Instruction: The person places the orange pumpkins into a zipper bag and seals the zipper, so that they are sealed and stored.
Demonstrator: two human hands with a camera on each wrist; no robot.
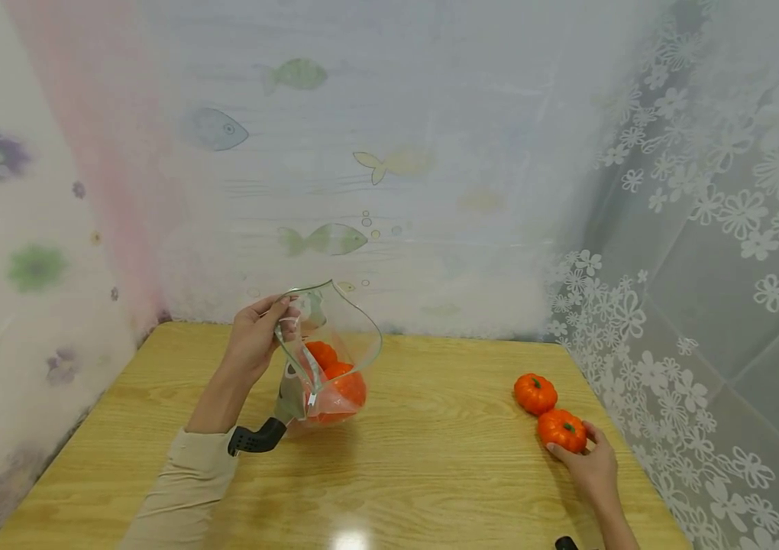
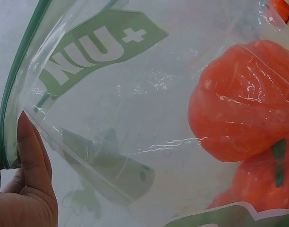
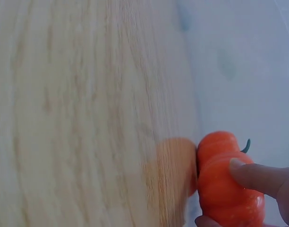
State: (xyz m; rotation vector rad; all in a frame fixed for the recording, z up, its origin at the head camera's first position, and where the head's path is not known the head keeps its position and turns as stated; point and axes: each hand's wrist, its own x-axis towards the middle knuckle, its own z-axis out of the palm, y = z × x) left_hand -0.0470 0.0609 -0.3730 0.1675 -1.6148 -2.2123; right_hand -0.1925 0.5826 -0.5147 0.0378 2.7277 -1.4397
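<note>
My left hand (image 1: 255, 340) pinches the rim of a clear zip bag (image 1: 362, 336) with a green-edged mouth, which gapes upward over the table. Inside the bag lie orange toy pumpkins (image 2: 243, 104); at least two show through the plastic, one with a green stem. At the right, my right hand (image 1: 594, 462) grips a small orange pumpkin (image 1: 563, 429) between thumb and fingers. Just behind it sits another small pumpkin (image 1: 535, 393), close against the first. In the right wrist view the thumb (image 3: 258, 177) presses on the side of the held pumpkin.
The wooden table (image 1: 431, 473) runs back to a pale curtain (image 1: 444, 191) printed with fish. Floral sheeting (image 1: 719, 305) hangs along the right edge, and another printed sheet (image 1: 39, 267) lines the left. Black wrist camera mount (image 1: 259, 437) juts out under the bag.
</note>
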